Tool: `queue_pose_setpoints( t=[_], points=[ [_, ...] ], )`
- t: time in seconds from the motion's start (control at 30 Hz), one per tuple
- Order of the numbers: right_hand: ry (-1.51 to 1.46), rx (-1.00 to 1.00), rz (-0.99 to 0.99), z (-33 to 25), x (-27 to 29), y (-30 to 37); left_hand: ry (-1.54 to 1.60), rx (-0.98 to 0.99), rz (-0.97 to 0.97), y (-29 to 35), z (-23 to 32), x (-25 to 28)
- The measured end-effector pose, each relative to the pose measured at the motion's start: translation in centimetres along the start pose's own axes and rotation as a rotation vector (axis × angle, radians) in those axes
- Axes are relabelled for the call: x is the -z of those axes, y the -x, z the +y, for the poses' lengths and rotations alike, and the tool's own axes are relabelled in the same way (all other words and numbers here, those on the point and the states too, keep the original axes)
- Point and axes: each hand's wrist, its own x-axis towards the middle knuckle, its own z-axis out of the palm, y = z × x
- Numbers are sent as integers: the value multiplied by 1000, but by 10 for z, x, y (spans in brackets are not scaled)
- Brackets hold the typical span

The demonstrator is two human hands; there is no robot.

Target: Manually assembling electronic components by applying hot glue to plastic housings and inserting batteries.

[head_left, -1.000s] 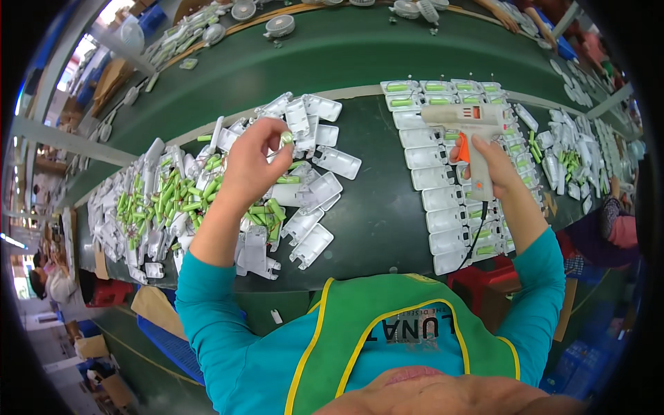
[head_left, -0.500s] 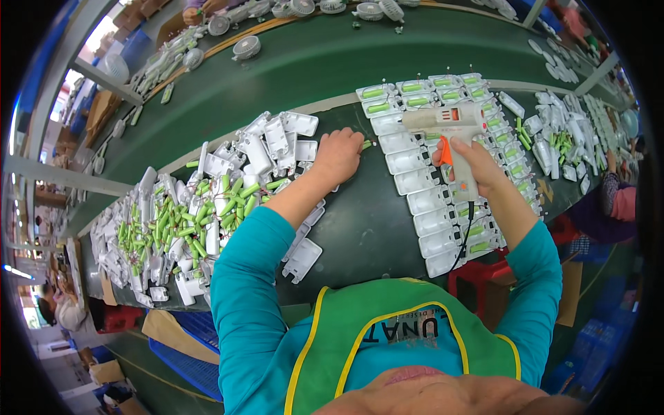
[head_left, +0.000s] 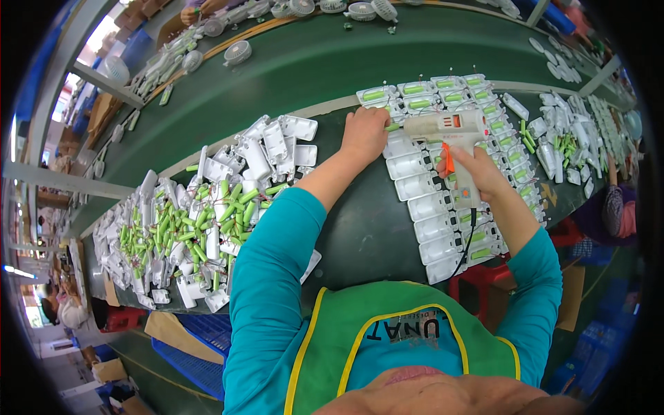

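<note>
My right hand grips a white glue gun with an orange trigger, its nozzle pointing left over rows of white plastic shells. My left hand presses a green cylindrical battery into a shell at the top of the rows, right by the nozzle. Some shells in the rows hold green batteries. A black cord runs from the gun handle down toward me.
A heap of loose white shells and green batteries covers the dark green table on my left. More shells and batteries lie at the right. A green conveyor belt with small fan parts runs behind. Another person's arm shows at the right edge.
My left hand left the heap on the left and moved right to the shell rows, carrying a battery. The glue gun stayed over the rows.
</note>
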Motion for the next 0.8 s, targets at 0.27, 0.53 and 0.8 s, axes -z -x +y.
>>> queue_pose_setpoints(
  t=[0.27, 0.53, 0.8],
  points=[
    [49, 13, 21, -1, 2, 5, 37, -43, 161, 3, -6, -11],
    [57, 22, 29, -2, -3, 3, 0, 7, 143, -1, -3, -12],
    [77, 35, 63, -5, -10, -2, -35, 14, 148, -1, -2, -14]
  ],
)
